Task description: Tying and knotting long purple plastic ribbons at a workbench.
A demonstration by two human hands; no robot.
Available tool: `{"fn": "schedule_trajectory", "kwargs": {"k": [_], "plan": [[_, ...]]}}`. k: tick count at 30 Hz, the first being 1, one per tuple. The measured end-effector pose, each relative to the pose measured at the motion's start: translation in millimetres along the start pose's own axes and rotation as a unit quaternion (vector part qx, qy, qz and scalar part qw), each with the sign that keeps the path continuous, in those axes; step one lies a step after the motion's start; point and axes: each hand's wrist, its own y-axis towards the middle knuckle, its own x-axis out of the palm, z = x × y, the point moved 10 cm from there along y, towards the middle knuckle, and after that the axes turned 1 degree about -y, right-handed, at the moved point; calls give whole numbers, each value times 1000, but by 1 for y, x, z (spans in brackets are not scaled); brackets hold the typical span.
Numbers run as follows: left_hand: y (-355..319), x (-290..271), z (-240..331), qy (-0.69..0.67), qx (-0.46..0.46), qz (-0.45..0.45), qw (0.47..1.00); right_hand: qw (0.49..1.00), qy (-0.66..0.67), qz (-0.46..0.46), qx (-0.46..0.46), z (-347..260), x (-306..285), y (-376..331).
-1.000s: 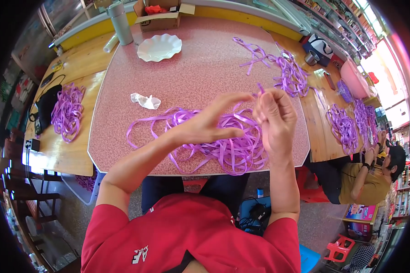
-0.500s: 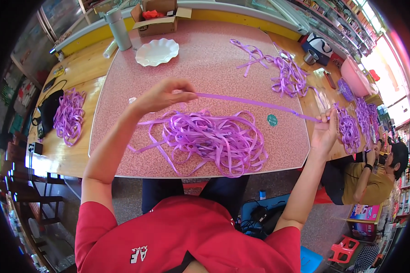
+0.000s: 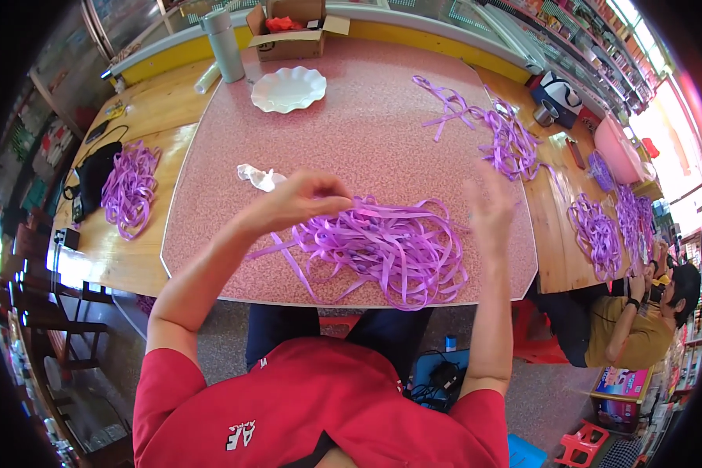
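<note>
A loose heap of purple ribbon (image 3: 390,249) lies on the pink speckled tabletop (image 3: 351,148), close to its front edge. My left hand (image 3: 317,195) is over the heap's upper left side, its thumb and fingers pinched on a purple ribbon. Right of the heap, my right hand (image 3: 491,214) is raised and smeared by motion, so its fingers and anything in them cannot be made out. Behind my left wrist lies a crumpled white tissue (image 3: 259,178).
A scalloped white plate (image 3: 288,90), a grey-green flask (image 3: 223,48) and an open cardboard box (image 3: 290,45) stand at the back. More purple ribbon bunches lie at far right (image 3: 511,144) and left (image 3: 129,187). A person in a mustard shirt (image 3: 628,331) sits at right.
The ribbon stretched between my hands is no longer taut there. My right hand has moved left, my left hand lower toward the heap. The view has shifted slightly, and more of the tissue shows.
</note>
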Motion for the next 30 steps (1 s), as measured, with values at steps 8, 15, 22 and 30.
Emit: {"fn": "schedule_trajectory", "kwargs": {"k": [8, 15, 22, 30], "plan": [[-3, 10, 9, -67, 11, 11, 998, 903, 316, -274, 98, -106, 100, -33], [-23, -5, -7, -137, 6, 41, 990, 868, 330, -332, 165, -109, 108, -42], [-23, 9, -3, -173, 26, 33, 984, 847, 411, -300, 156, -144, 119, -45], [-32, 12, -4, -178, 13, 14, 984, 971, 149, -167, -82, -186, 78, -27]]}}
